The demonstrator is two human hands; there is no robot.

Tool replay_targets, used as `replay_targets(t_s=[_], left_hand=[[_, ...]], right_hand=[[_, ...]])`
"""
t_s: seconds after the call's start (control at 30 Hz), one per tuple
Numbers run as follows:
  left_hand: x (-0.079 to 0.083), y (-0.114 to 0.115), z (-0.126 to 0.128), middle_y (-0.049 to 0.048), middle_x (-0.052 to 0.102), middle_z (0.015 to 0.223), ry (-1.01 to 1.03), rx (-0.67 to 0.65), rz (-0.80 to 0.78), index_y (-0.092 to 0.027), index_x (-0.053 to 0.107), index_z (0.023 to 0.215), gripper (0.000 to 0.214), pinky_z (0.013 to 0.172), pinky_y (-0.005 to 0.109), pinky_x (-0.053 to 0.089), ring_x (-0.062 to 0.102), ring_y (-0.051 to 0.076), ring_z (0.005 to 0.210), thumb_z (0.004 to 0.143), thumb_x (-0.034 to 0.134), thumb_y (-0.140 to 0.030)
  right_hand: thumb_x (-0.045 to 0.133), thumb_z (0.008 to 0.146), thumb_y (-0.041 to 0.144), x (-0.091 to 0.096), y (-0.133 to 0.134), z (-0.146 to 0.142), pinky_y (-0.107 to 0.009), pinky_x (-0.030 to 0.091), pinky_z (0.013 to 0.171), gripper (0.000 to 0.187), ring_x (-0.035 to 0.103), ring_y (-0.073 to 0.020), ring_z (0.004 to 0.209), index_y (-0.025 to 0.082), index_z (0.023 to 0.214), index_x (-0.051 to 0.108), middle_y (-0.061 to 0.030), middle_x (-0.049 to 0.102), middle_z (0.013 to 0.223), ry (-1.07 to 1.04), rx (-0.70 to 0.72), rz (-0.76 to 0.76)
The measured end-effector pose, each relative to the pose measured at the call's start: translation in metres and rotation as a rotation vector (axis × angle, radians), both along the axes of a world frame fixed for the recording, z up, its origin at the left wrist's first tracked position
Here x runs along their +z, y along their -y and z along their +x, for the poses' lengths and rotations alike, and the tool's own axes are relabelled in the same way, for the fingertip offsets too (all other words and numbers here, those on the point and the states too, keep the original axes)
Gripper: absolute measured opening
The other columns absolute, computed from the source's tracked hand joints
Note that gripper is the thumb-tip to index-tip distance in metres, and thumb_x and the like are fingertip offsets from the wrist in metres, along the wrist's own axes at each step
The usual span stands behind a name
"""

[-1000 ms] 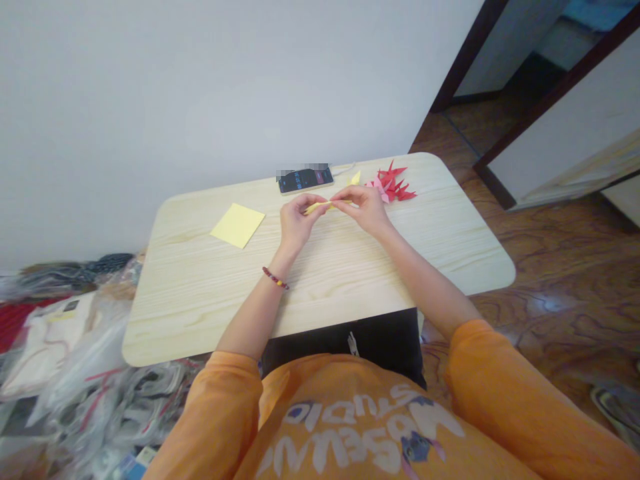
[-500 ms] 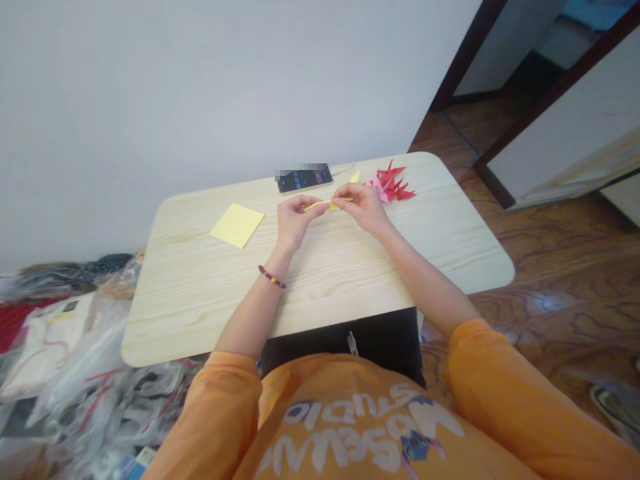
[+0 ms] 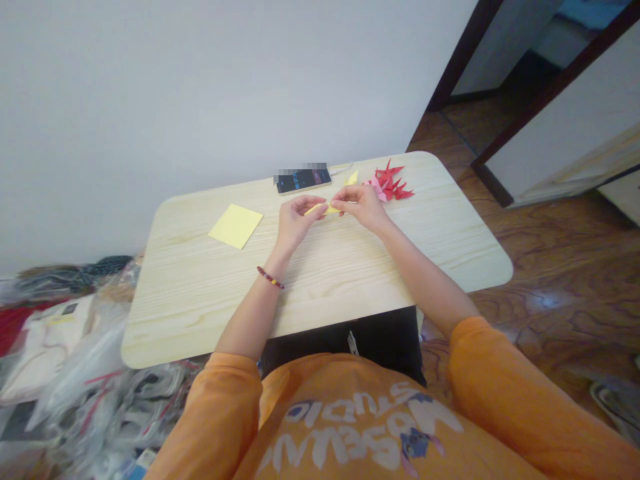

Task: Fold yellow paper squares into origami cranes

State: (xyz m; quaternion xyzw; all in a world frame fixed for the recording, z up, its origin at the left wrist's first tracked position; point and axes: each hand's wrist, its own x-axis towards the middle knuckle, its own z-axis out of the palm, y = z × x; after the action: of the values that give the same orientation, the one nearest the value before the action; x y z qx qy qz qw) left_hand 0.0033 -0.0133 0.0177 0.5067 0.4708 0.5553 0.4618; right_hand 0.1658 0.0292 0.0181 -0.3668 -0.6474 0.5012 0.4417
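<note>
Between my two hands is a small folded piece of yellow origami paper, mostly covered by the fingers. My left hand pinches its left end between thumb and fingers. The right end is pinched by my right hand. Both hands are just above the table, in front of the phone. To the left lies a flat yellow paper square. Beyond my right hand sit a yellow folded paper piece, a pink paper crane and several red paper cranes.
The light wooden table has rounded corners and stands against a white wall. Clothes in plastic bags are heaped at its left. A doorway and wooden floor lie to the right.
The yellow paper in my hands has tilted, so a little more of its face shows. Both hands keep their pinch and have barely shifted.
</note>
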Motion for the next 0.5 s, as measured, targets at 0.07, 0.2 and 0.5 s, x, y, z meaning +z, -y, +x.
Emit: replay_targets(t_s=[0.07, 0.2, 0.5], left_hand=[[-0.002, 0.0, 0.0, 0.0032, 0.068, 0.069, -0.042, -0.009, 0.001, -0.014, 0.07, 0.072, 0.029, 0.066, 0.028, 0.057, 0.063, 0.013, 0.064, 0.061, 0.079, -0.039], [-0.009, -0.004, 0.002, 0.0023, 0.067, 0.071, 0.044, 0.072, -0.014, -0.014, 0.068, 0.072, 0.029, 0.069, 0.03, 0.057, 0.063, 0.013, 0.066, 0.06, 0.079, -0.039], [-0.015, -0.003, 0.008, 0.0007, 0.068, 0.083, 0.276, 0.094, -0.177, -0.018, 0.065, 0.077, 0.027, 0.075, 0.029, 0.056, 0.066, 0.013, 0.079, 0.061, 0.078, -0.035]], right_hand=[[0.078, 0.06, 0.039, -0.001, 0.0, 0.0, -0.025, 0.053, 0.052, 0.029, 0.055, -0.0095, 0.054, 0.015, 0.066, 0.063, 0.0008, 0.061, 0.06, 0.01, 0.006, -0.022], [0.078, 0.061, 0.044, -0.001, 0.001, -0.002, -0.026, 0.056, 0.057, 0.035, 0.062, -0.0115, 0.062, 0.016, 0.074, 0.062, -0.0006, 0.066, 0.07, -0.094, -0.027, -0.131], [0.082, 0.055, 0.043, -0.006, 0.002, -0.005, -0.026, 0.056, 0.06, 0.039, 0.065, -0.0124, 0.062, 0.017, 0.071, 0.059, -0.0006, 0.066, 0.066, -0.133, -0.091, -0.158]])
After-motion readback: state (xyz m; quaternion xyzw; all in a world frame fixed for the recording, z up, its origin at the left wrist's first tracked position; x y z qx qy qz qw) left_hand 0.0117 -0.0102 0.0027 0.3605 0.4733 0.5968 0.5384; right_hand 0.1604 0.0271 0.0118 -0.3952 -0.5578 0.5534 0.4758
